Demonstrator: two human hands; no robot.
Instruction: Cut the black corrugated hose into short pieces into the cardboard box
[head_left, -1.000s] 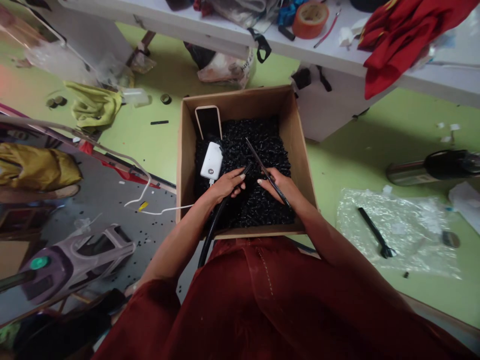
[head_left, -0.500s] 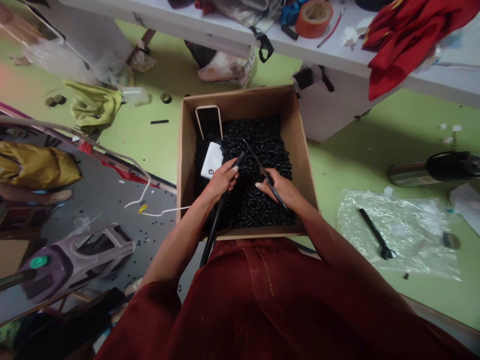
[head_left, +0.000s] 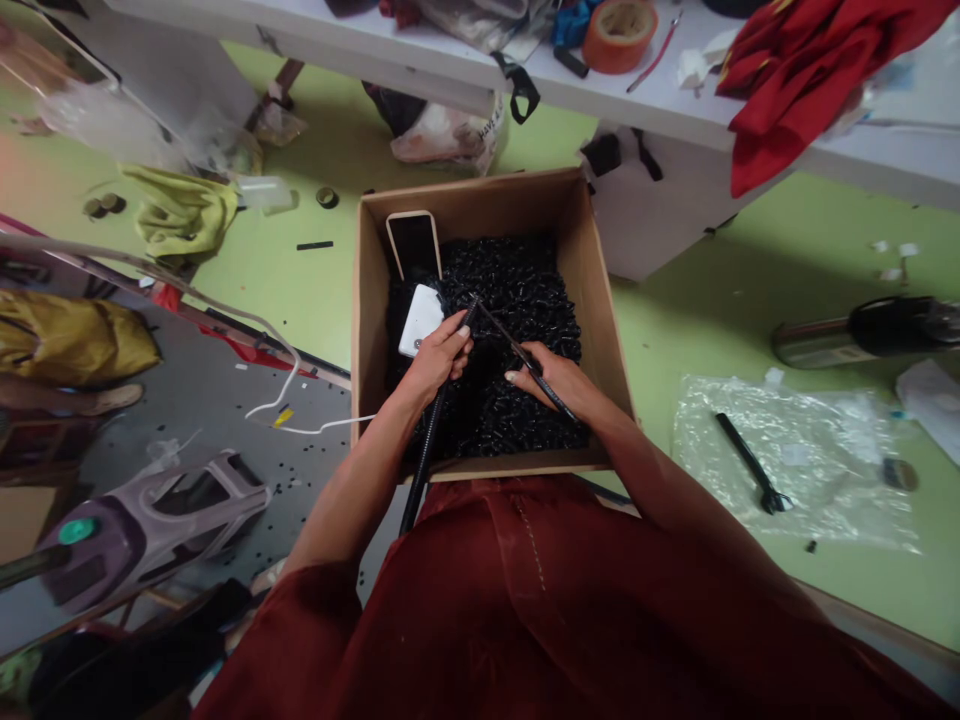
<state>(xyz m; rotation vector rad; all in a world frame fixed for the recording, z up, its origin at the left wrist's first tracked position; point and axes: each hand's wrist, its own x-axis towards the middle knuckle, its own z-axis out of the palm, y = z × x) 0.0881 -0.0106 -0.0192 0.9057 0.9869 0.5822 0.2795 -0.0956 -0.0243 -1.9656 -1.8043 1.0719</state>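
My left hand (head_left: 442, 355) is closed around a black ribbed tube (head_left: 421, 470), which runs down past the near edge of the cardboard box (head_left: 598, 240). In my right hand (head_left: 555, 383) is a long, thin, blade-like tool (head_left: 506, 337) with a dark handle; its exact kind is unclear. The tool's far tip meets or nearly meets the upper end of the tube. Beneath both hands, the box holds a heap of short black tube pieces (head_left: 517, 270). A white phone-like device (head_left: 421, 318) lies on them beside my left hand, and a dark-screened phone (head_left: 414, 243) leans against the back wall.
A white table (head_left: 675, 110) with orange tape (head_left: 619, 36) and red cloth (head_left: 806, 85) spans the back. On the green surface lie a yellow-green cloth (head_left: 180, 212), a steel flask (head_left: 817, 332) and a plastic bag (head_left: 840, 440). A white cable (head_left: 330, 428) reaches the box's left side.
The tool's tip has come left to the tube's upper end, where before there was a gap. The whole view has shifted slightly. Both hands keep their grips.
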